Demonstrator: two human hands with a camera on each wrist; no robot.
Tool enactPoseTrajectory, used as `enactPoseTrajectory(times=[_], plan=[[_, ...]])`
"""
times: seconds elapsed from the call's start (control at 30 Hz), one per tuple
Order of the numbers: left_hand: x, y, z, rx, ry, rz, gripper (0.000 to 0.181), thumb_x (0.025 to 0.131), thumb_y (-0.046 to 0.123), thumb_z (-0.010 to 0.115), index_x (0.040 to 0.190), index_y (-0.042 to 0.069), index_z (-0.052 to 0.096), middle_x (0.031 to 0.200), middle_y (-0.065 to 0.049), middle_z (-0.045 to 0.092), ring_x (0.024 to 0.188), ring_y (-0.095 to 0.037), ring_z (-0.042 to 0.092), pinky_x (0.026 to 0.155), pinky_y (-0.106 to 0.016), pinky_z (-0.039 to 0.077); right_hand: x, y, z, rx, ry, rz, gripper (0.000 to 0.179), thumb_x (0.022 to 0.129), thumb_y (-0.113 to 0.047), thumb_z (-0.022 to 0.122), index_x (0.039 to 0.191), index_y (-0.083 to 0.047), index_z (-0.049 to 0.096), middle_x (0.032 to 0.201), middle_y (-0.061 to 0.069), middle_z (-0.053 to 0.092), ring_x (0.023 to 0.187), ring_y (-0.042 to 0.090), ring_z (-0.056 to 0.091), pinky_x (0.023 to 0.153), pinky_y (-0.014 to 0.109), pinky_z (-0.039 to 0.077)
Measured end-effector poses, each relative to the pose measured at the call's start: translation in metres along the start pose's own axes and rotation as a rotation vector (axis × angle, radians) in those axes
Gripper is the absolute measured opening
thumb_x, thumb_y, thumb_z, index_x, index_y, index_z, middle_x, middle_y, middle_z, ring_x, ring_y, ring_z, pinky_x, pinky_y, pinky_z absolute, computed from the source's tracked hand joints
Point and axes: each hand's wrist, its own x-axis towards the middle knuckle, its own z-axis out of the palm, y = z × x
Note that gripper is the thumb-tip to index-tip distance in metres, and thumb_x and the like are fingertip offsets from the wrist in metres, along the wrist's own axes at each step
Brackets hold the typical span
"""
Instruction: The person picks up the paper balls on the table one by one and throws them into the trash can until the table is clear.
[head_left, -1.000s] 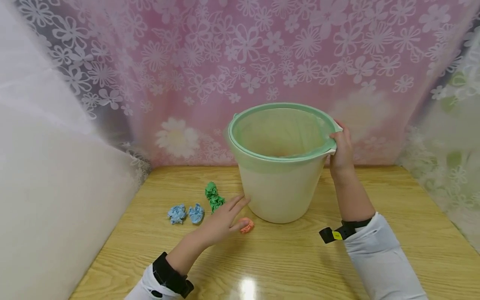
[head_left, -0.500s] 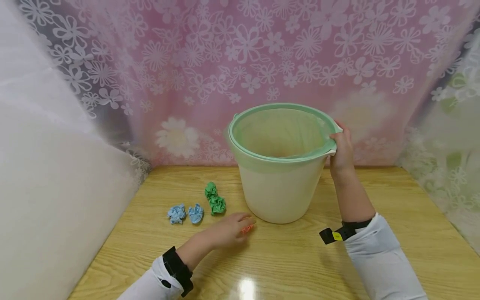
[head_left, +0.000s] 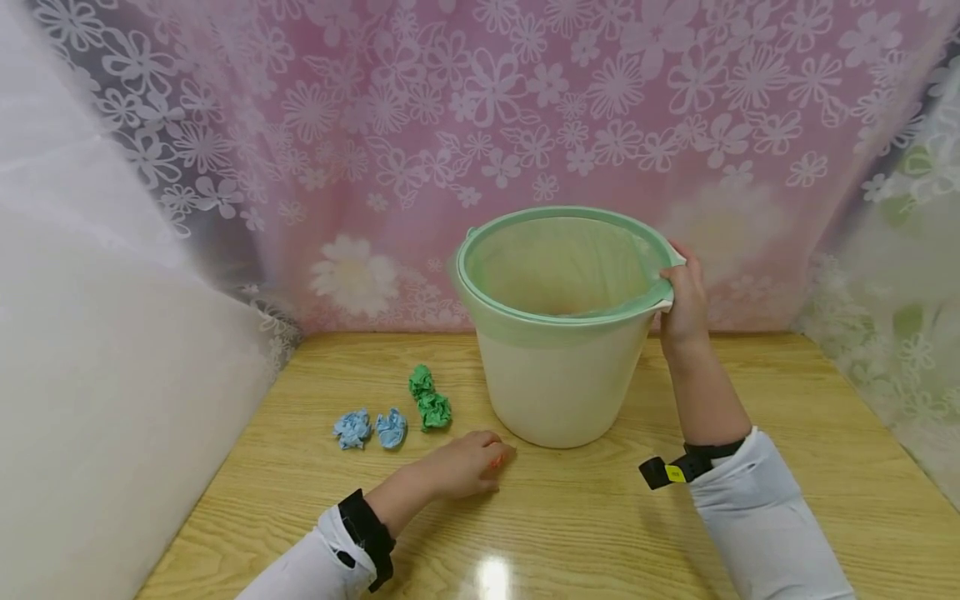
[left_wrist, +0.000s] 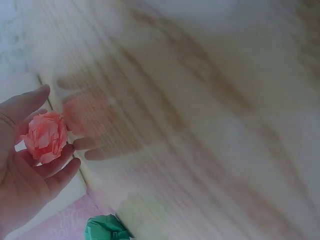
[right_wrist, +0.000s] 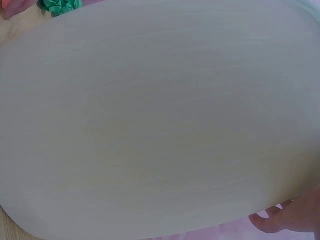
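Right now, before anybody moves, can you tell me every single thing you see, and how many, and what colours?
Wood-grain table: 1, yellow-brown, across the bottom
Round plastic bucket: 1, cream and green, on the table
Thin see-through liner: seemingly 1, clear, inside the bucket
Crumpled coral paper ball: 1, coral, near the bucket's base
Crumpled green paper balls: 2, green, left of the bucket
Crumpled blue paper balls: 2, blue, further left
Flowered curtain: 1, pink and white, behind the table
Plain cloth: 1, white, left side
Leafy patterned cloth: 1, pale with green, right side
Black wrist straps: 2, black, one per arm
Long sleeves: 2, white, one per arm
Left hand: 1, bare, holding the coral ball
Right hand: 1, bare, gripping the bucket's edge
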Motion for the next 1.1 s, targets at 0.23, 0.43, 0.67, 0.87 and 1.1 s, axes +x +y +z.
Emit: enactPoseTrajectory(times=[0.23,0.43,0.67,0.87,1.1], plan=[[0.002,-0.002,0.004,-0.018,-0.019,0.011,0.031,0.087,0.024,0.062,0.117,0.018,0.056,0.12,-0.001,0.048,0.111,-0.014,0.044,0.093,-0.027,0.041,-0.002,0.002,-0.003,-0.015,0.0,0.01,0.051,0.086,-0.017,0.034,0.136,-0.01,0.029,0.114,0.002,0.041,0.084,0.012,0.045,0.077,0.021,0.038],[0.001,-0.002,0.002,-0.032,-0.004,0.009,0.02,0.086,0.021,0.062,0.106,0.02,0.059,0.11,0.002,0.05,0.102,-0.011,0.045,0.087,-0.024,0.043,0.0,0.002,-0.001,-0.015,0.003,-0.013,0.052,0.086,-0.017,0.034,0.137,-0.009,0.029,0.113,0.002,0.041,0.086,0.015,0.045,0.079,0.024,0.037],[0.0,-0.001,0.001,-0.031,-0.012,-0.014,0.016,0.085,0.021,0.064,0.1,0.023,0.06,0.097,0.006,0.05,0.091,-0.007,0.048,0.08,-0.021,0.045,0.001,0.001,0.0,-0.012,0.007,-0.009,0.051,0.086,-0.017,0.034,0.137,-0.009,0.03,0.114,0.002,0.041,0.089,0.015,0.044,0.079,0.024,0.037],[-0.002,-0.003,-0.003,-0.058,-0.015,-0.036,0.017,0.086,0.021,0.063,0.102,0.024,0.06,0.099,0.006,0.052,0.089,-0.005,0.049,0.076,-0.021,0.045,0.001,0.001,0.001,-0.007,0.013,-0.02,0.051,0.086,-0.016,0.034,0.136,-0.008,0.03,0.112,0.002,0.042,0.086,0.014,0.045,0.077,0.023,0.038],[-0.004,-0.001,-0.01,-0.091,0.022,-0.074,0.018,0.089,0.021,0.058,0.107,0.019,0.057,0.105,0.001,0.054,0.09,-0.008,0.051,0.077,-0.023,0.047,0.0,0.0,0.001,0.0,0.017,-0.011,0.049,0.086,-0.016,0.035,0.135,-0.01,0.032,0.113,0.002,0.042,0.089,0.014,0.044,0.077,0.022,0.039]])
